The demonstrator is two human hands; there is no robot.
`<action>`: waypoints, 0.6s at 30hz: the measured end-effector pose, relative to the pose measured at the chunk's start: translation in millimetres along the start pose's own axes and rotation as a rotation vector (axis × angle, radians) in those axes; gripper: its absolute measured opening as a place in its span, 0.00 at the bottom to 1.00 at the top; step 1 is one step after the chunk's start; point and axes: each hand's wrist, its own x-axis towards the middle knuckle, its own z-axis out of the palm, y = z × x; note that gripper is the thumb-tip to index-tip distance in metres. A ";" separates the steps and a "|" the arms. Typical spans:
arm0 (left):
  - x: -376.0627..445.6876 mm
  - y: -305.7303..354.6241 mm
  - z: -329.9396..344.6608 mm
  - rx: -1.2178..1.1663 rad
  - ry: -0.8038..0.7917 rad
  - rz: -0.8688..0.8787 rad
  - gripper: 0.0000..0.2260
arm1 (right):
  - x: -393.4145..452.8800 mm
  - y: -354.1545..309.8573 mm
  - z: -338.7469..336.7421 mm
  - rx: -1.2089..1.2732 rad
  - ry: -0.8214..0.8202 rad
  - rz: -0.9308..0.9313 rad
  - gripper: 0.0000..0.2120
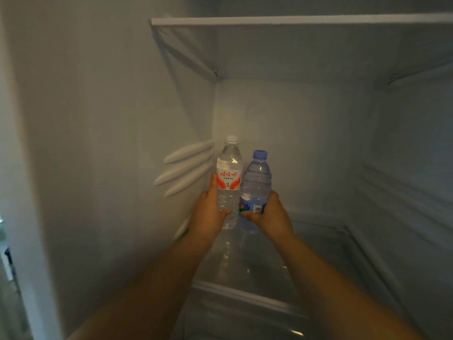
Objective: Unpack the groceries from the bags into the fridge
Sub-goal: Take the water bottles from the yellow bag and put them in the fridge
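Inside a white fridge [306, 148], a person's left hand [208, 212] wraps around a tall clear plastic water bottle with a red-and-white label [229, 177], while the right hand [269, 214] grips a shorter blue-tinted plastic bottle [256, 180]. Both bottles stand upright, caps up, touching side by side near the back left corner, over the glass shelf [318, 261].

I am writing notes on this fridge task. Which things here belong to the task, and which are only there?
Task things: clear bottle with red label, in the left hand; blue bottle, in the right hand; glass shelf.

Only there: upper shelf; ribs on the left wall.
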 end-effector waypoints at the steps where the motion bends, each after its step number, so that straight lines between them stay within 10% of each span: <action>1: 3.0 -4.2 0.9 0.006 0.000 -0.002 0.32 | 5.8 1.9 3.3 0.000 -0.007 -0.001 0.32; 4: 11.9 -16.7 5.0 0.133 0.009 -0.018 0.32 | 19.4 7.3 11.1 -0.007 -0.017 0.012 0.32; 7: 21.5 -14.6 8.0 0.019 0.061 -0.084 0.10 | 27.8 9.8 14.5 0.002 -0.013 0.012 0.33; 18: 43.8 -18.8 16.9 -0.170 0.084 -0.161 0.15 | 44.5 10.3 24.1 -0.025 -0.029 0.063 0.33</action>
